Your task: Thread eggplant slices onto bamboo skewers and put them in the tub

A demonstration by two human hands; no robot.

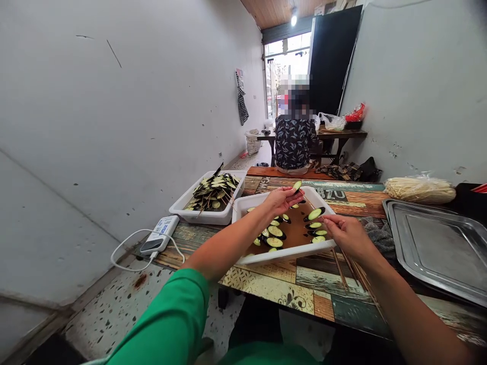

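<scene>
My left hand (282, 201) is closed on an eggplant slice (297, 187), pale green with dark skin, above the far side of a white tub (285, 255). A thin wooden skewer runs from near that slice toward my right hand (344, 232), whose fingers are pinched on it at the tub's right rim. Several eggplant slices (275, 231) float in brownish water in the tub. One more slice (314, 214) is close to my right fingertips; whether it touches the skewer I cannot tell. Loose wooden skewers (352, 268) lie under my right hand.
A second white tub (213, 218) at the left holds piled skewered eggplant slices (216, 190). A white device with a cable (160, 234) sits at the table's left edge. On the right are metal trays (437, 248), a grey cloth (376, 233) and bagged skewers (418, 188). A person (294, 139) sits beyond.
</scene>
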